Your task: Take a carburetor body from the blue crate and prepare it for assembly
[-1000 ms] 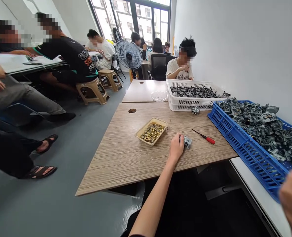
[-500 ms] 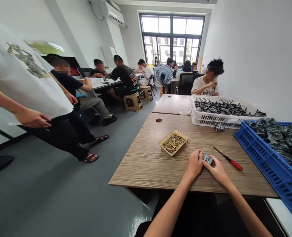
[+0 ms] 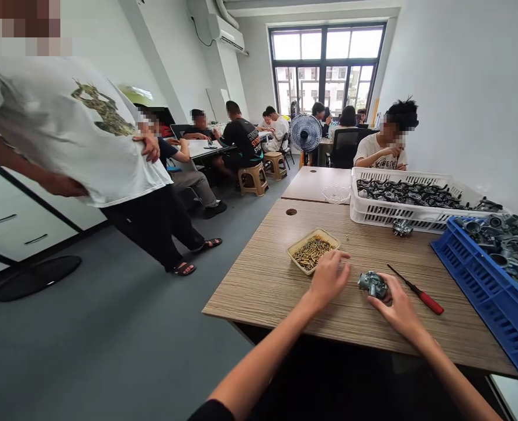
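Observation:
My right hand grips a grey metal carburetor body low over the front part of the wooden table. To its left, my left hand is open, fingers stretched out, apart from the carburetor body. It hovers at the near right corner of a small beige tray that holds many small brass pieces, and hides part of the tray. Right of my right hand lies a screwdriver with a red handle, its tip pointing away.
A blue crate heaped with grey metal castings stands along the right. Behind it is a white basket of dark parts, one metal part in front. A person stands at the left; another person sits beyond the basket.
My left hand has let go of the carburetor body and moved left to the tray. The right hand still holds the body. The standing person has shifted, and the view has turned slightly left.

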Demonstrator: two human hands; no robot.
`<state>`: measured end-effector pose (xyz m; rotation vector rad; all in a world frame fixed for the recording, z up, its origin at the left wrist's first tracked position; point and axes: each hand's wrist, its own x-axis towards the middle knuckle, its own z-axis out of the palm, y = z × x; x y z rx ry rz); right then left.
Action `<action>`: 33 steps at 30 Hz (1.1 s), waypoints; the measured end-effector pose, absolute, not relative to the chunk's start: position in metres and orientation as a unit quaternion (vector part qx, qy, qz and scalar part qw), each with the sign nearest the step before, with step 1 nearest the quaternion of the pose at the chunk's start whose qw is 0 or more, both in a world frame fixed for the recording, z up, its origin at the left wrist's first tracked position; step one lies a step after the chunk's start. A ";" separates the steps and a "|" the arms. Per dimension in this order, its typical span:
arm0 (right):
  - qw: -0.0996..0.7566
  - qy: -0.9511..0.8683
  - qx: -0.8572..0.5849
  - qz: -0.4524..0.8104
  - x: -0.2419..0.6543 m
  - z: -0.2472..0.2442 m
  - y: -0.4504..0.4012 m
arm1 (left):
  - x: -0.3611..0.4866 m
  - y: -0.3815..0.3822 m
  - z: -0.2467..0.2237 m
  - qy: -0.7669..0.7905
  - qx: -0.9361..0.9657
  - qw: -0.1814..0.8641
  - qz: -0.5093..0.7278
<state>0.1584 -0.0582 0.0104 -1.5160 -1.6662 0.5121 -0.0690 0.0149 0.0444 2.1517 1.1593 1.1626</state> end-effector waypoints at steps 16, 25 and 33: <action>0.472 -0.614 -0.611 0.163 0.220 -0.012 -0.097 | -0.186 0.104 0.079 0.524 0.849 0.030 0.059; 0.478 -0.606 -0.607 0.188 0.221 -0.010 -0.103 | -0.159 0.109 0.074 0.539 0.840 0.023 -0.061; 0.483 -0.612 -0.597 0.191 0.221 -0.014 -0.102 | -0.154 0.104 0.072 0.542 0.836 0.010 -0.083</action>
